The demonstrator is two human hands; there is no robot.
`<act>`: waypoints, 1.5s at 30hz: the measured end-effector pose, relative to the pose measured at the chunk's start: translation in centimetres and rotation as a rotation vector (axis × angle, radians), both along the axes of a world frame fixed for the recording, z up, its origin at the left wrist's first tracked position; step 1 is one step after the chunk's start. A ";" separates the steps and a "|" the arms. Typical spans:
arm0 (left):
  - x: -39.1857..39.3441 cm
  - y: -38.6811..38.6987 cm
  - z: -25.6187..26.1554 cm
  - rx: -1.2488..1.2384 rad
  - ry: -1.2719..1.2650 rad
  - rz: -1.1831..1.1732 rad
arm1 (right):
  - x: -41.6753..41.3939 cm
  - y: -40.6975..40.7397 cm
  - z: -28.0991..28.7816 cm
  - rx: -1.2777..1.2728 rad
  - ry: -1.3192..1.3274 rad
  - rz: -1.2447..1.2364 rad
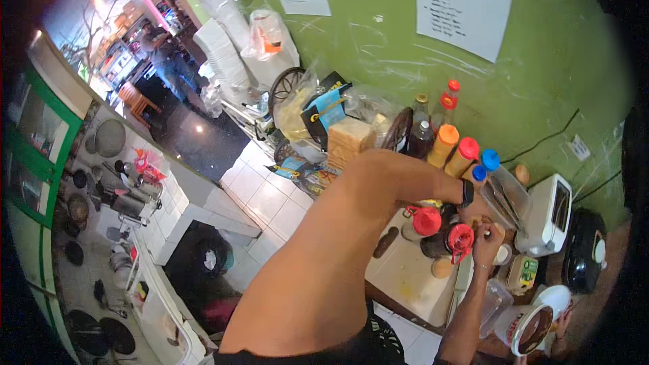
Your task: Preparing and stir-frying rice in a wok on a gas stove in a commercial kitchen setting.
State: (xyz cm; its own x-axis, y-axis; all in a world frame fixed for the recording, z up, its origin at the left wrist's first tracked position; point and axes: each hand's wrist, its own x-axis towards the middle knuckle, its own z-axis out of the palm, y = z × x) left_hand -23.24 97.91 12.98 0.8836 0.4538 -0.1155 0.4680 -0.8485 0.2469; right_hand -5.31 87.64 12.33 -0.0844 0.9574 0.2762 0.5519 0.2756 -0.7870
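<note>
My left arm reaches across the worktop, a black watch at its wrist. My left hand [475, 209] is partly hidden among bottles, beside a clear plastic container [514, 192] with metal tongs [502, 203] in it. Close below it, my right hand [488, 247] has curled fingers near a small brownish thing, too unclear to name. Left of that hand stands a dark jar with a red lid [461, 238]. Another red-lidded jar [426, 221] stands farther left. On the pale board [405, 284] below are a round tan lid [442, 267] and a dark elongated thing [387, 242].
Squeeze bottles [442, 146] and dark sauce bottles [420, 139] line the green wall. Sliced bread [347, 142] sits left of them. A white toaster [545, 215], an egg carton [522, 272] and a chocolate-spread tub [522, 328] stand right. Another person's hand [563, 320] is beside the tub.
</note>
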 end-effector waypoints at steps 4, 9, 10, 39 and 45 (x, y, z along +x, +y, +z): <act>-4.1 -1.9 1.8 -0.026 -0.080 0.129 | 1.0 0.6 -3.5 -0.046 0.071 0.012; -6.4 -4.2 3.3 -0.100 -0.208 0.205 | 3.1 -0.1 -6.0 -0.017 0.053 -0.020; -5.7 -4.4 2.7 -0.140 -0.243 0.177 | 3.7 -0.6 -6.4 -0.070 0.049 -0.075; -13.5 -16.2 11.0 0.057 -1.220 0.752 | 4.0 -9.6 0.1 0.003 -0.178 -0.471; -14.0 -20.7 7.5 0.110 -1.268 0.868 | 3.4 -4.0 1.0 -0.074 -0.352 -0.368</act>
State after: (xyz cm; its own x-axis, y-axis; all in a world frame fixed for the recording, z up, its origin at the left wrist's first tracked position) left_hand -37.23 77.18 20.47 -0.1600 0.8192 0.5507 0.3497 -0.4747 0.8077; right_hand -1.92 83.65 13.30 0.1864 0.9571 0.2219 0.8369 -0.0364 -0.5461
